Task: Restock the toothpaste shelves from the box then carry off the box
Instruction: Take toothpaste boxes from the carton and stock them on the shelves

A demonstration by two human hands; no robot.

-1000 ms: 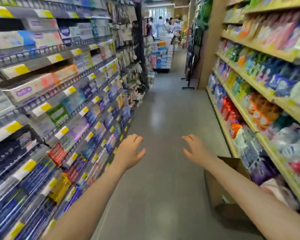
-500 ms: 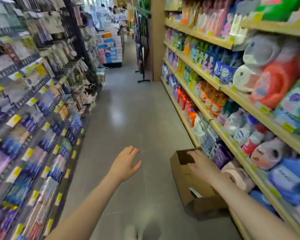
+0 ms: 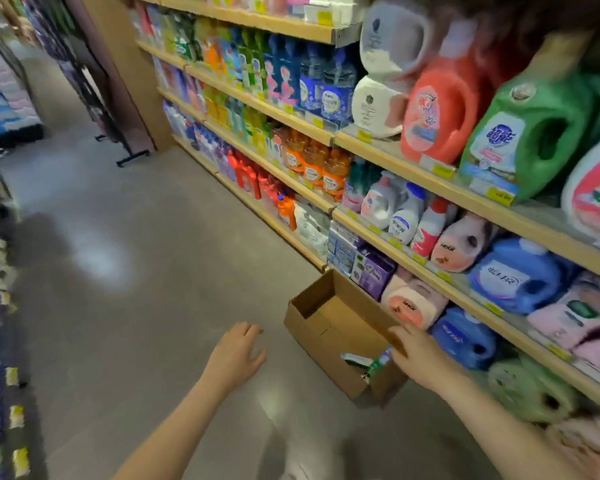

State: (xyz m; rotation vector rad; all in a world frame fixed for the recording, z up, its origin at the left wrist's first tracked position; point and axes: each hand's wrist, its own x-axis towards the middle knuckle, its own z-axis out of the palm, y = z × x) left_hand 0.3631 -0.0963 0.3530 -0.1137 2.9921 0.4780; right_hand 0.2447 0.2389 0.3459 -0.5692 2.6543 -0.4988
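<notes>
The cardboard box [image 3: 329, 327] sits open-topped on the floor [image 3: 160, 271], tight against the foot of the detergent shelving [image 3: 430, 282]; its long axis runs along the shelf front, one short end pointing up the aisle and the other toward the person. To take stock cleanly, the right hand [image 3: 421, 356], fingers loosely extended at the box's shelf-side rim and holding nothing, should probably dip into the near end, where a few green-and-white packs [image 3: 368, 362] lie. The left hand [image 3: 236, 355] hangs open above the floor, just aisle-side of the box, free to steady it.
</notes>
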